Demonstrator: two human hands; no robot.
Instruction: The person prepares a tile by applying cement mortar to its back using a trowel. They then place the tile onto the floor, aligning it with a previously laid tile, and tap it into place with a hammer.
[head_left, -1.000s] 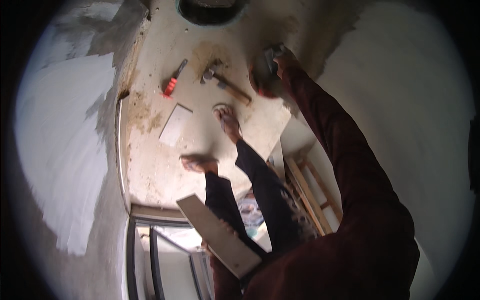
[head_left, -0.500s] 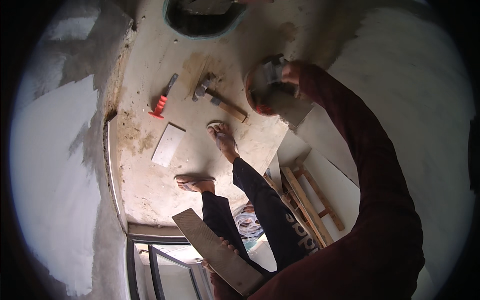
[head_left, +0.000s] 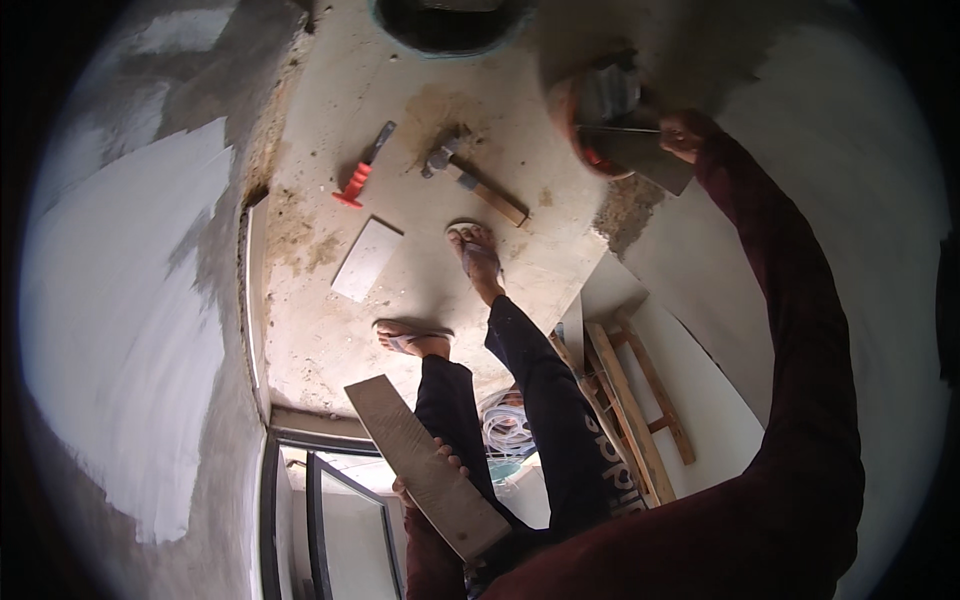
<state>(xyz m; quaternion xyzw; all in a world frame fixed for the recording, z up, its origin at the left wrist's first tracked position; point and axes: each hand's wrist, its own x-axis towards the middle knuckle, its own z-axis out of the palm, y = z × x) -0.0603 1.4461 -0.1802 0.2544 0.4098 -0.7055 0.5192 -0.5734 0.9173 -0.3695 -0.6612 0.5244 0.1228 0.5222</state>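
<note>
My left hand [head_left: 452, 458] is closed round the edges of a long, narrow tile strip [head_left: 425, 470], its ridged, greyish face turned up. At the upper right my right hand [head_left: 685, 136] is closed at the rim of an orange-red bucket [head_left: 563, 115]. A thin, straight tool [head_left: 625, 129] runs from its fingers across the bucket; its kind is blurred. Something grey [head_left: 610, 92] shows inside the bucket, too smeared to name. A flat grey piece [head_left: 665, 170] lies beneath my right hand.
On the floor lie a red-handled chisel [head_left: 360, 172], a wooden-handled hammer [head_left: 480, 190] and a pale tile piece [head_left: 367, 260], near my sandalled feet. A dark tub [head_left: 450, 35] stands at the far edge. Wooden frames [head_left: 635, 410], coiled tubing [head_left: 508, 425] and a door frame [head_left: 320, 520] are nearer.
My right hand has shifted right relative to the bucket, and the thin tool now shows. The floor scene has slid right and up in view. My left hand keeps hold of the tile strip.
</note>
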